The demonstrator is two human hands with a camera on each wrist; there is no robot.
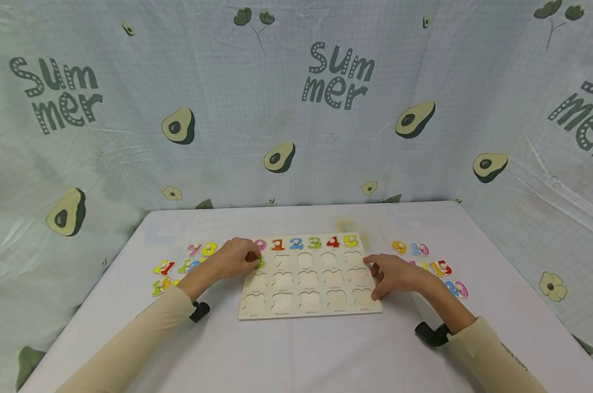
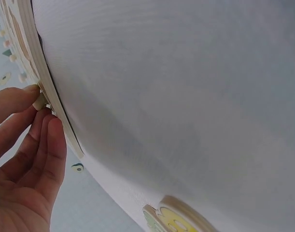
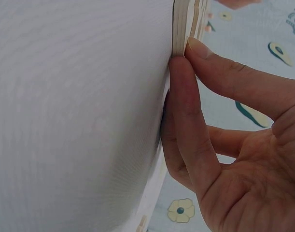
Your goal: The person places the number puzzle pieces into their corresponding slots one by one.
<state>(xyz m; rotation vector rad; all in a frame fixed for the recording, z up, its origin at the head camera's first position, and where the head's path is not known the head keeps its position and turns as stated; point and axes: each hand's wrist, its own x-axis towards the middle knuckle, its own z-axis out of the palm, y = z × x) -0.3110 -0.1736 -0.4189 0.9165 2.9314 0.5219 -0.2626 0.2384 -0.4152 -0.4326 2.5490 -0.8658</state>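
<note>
A wooden number puzzle board (image 1: 296, 315) lies flat on the table, with several coloured number pieces (image 1: 296, 243) set along its far row. My left hand (image 1: 236, 257) is at the board's left edge; thumb and fingers pinch the small peg (image 2: 40, 101) of a green number piece (image 1: 261, 264) over the leftmost place of the second row. The hand partly covers that piece, so its digit is unclear, and whether it sits fully in the recess cannot be told. At the board's right edge, my right hand (image 1: 395, 274) holds the rim between thumb and fingers.
Loose number pieces (image 1: 165, 267) lie on the white table (image 1: 296, 355) to the left, partly behind the left forearm. More loose pieces, including a yellow-orange 9 (image 1: 399, 247), lie to the right, some behind the right arm. A printed curtain (image 1: 227, 164) stands behind the table.
</note>
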